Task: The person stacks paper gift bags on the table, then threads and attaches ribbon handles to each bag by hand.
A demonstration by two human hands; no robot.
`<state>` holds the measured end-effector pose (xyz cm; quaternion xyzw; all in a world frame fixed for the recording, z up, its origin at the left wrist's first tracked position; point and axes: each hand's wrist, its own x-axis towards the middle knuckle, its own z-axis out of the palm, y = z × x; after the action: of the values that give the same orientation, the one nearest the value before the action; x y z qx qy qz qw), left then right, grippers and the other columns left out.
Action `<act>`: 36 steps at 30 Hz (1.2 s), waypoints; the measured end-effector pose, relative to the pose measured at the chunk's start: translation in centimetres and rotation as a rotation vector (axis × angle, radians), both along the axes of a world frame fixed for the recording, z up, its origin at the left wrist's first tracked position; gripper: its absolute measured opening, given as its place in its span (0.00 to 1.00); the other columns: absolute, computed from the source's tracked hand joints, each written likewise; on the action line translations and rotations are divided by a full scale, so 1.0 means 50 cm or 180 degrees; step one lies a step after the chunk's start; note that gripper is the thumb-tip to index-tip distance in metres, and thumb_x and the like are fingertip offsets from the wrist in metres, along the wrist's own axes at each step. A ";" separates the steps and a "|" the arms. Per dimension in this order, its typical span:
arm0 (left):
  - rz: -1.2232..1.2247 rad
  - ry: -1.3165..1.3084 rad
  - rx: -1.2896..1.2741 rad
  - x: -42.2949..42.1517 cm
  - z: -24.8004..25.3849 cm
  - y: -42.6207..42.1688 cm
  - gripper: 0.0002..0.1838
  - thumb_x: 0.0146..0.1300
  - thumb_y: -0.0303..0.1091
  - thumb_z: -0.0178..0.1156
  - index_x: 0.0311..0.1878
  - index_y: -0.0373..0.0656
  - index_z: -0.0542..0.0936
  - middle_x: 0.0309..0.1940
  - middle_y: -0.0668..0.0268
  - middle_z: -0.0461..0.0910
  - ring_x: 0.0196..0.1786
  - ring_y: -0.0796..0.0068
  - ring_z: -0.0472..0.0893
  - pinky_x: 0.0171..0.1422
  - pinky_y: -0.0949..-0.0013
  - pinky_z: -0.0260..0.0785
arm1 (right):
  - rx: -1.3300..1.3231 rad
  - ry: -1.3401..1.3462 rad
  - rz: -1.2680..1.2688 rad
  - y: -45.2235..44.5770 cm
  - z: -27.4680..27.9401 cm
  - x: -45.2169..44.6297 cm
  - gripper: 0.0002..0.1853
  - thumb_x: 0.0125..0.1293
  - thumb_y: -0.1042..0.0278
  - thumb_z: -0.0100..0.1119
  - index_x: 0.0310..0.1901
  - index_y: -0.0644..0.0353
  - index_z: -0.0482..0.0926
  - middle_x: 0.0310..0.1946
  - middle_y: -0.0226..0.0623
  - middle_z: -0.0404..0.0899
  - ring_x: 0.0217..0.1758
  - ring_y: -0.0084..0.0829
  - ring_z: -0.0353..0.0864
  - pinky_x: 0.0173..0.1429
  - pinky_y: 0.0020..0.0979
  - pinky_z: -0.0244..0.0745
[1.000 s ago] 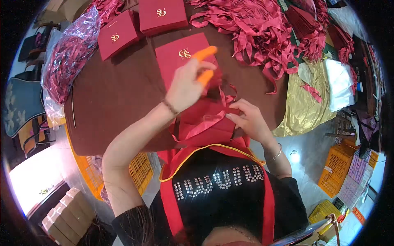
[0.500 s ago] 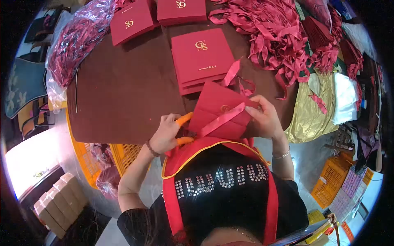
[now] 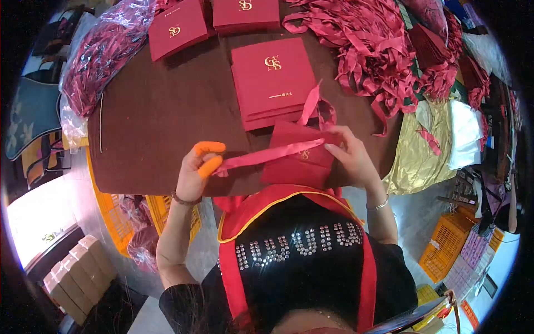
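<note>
My left hand (image 3: 196,171), with orange finger covers on its thumb and a finger, pinches one end of a pink-red satin ribbon (image 3: 261,156). The ribbon stretches taut across a flat red gift bag (image 3: 295,171) with a gold logo, lying at the table's near edge. At the ribbon's other end, my right hand (image 3: 351,156) is closed with thumb and fingers by the bag's upper right corner. Another ribbon loop (image 3: 312,106) rises behind that bag. Just beyond lies a stack of similar red bags (image 3: 272,80) with gold letters.
More red stacks (image 3: 179,30) stand at the back of the brown table (image 3: 161,133). A heap of loose ribbons (image 3: 367,44) covers the back right. Plastic-wrapped ribbons (image 3: 103,67) sit at the left. Gold sheeting (image 3: 420,147) hangs at the right, and orange crates (image 3: 448,245) are on the floor.
My left hand has moved left and up, drawing the ribbon out straight to the left. The bag has tilted less and settled lower, while my right hand shifted slightly left.
</note>
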<state>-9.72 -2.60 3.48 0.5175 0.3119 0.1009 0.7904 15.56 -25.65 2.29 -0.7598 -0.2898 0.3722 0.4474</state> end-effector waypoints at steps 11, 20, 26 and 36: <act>-0.0568 0.0181 0.0345 0.021 0.040 0.032 0.21 0.53 0.20 0.60 0.52 0.38 0.70 0.24 0.71 0.71 0.20 0.79 0.73 0.22 0.79 0.64 | 0.0598 -0.1492 0.0109 0.021 0.022 0.006 0.13 0.57 0.74 0.59 0.44 0.63 0.75 0.38 0.38 0.74 0.41 0.32 0.75 0.45 0.25 0.71; 0.0914 -0.0477 -0.0028 0.034 -0.007 0.036 0.19 0.52 0.17 0.59 0.49 0.39 0.72 0.31 0.67 0.73 0.27 0.81 0.72 0.31 0.78 0.65 | 0.0396 -0.2396 0.0855 0.096 0.028 -0.033 0.10 0.57 0.70 0.57 0.41 0.60 0.76 0.34 0.37 0.77 0.40 0.40 0.75 0.46 0.36 0.67; 0.1219 -0.1322 -0.1119 0.061 0.003 0.021 0.17 0.58 0.21 0.56 0.52 0.38 0.72 0.37 0.62 0.76 0.36 0.75 0.74 0.40 0.74 0.66 | 0.0446 -0.2242 0.0799 0.098 0.013 -0.033 0.10 0.58 0.69 0.57 0.42 0.58 0.77 0.34 0.37 0.77 0.38 0.40 0.75 0.45 0.35 0.66; 0.0972 -0.1902 -0.1101 0.083 0.029 -0.015 0.15 0.60 0.23 0.55 0.52 0.37 0.73 0.38 0.61 0.77 0.41 0.73 0.76 0.44 0.74 0.66 | -0.0063 -0.1336 0.0726 0.102 0.035 -0.032 0.10 0.57 0.65 0.58 0.39 0.59 0.77 0.29 0.40 0.78 0.35 0.41 0.77 0.44 0.34 0.68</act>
<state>-5.59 -3.37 4.92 0.2716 0.1535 0.3099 0.8981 13.98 -20.57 4.04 -0.7872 -0.4567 0.2570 0.3249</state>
